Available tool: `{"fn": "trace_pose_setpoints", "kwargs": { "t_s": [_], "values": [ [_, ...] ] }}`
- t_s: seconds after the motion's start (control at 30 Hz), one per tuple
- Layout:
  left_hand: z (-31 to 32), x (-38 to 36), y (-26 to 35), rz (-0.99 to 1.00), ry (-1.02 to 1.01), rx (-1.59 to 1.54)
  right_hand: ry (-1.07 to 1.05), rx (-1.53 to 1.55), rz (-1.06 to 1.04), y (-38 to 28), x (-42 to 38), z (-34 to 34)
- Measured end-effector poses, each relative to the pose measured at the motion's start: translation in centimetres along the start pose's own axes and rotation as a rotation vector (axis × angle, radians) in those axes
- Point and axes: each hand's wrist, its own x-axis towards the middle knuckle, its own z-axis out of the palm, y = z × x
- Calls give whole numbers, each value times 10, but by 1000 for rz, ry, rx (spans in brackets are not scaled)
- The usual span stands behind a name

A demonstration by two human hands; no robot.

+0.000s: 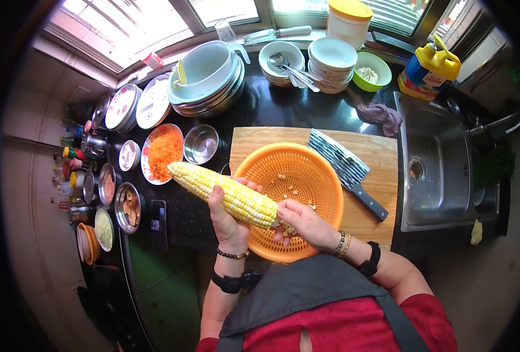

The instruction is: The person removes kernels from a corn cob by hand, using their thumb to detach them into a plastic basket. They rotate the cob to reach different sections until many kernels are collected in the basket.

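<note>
An ear of corn, yellow and white, is held at a slant over an orange plastic colander. My left hand is wrapped round its middle from below, thumb along the near side. At the cob's lower right end, the thumb and fingers of my right hand press against the kernels. Several loose kernels lie in the colander, and more show just under my right fingers. The colander stands on a wooden cutting board. Right of it on the board rests a cleaver with a dark handle.
A steel sink is at the right. Left of the board are a plate of shredded carrot, a steel bowl and a phone-like dark device. Stacked bowls and a large colander line the window side.
</note>
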Motion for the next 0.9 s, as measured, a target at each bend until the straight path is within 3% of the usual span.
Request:
{"fn": "trace_pose_setpoints", "kwargs": {
  "t_s": [0.2, 0.77, 0.9],
  "values": [
    [2, -1, -1, 10, 23, -20, -10, -24, -67, 1, -1, 3],
    [7, -3, 2, 3, 48, 8, -8, -17, 7, -3, -4, 4],
    [2, -2, 2, 21, -39, 54, -17, 34, 79, -2, -3, 2]
  ]
}}
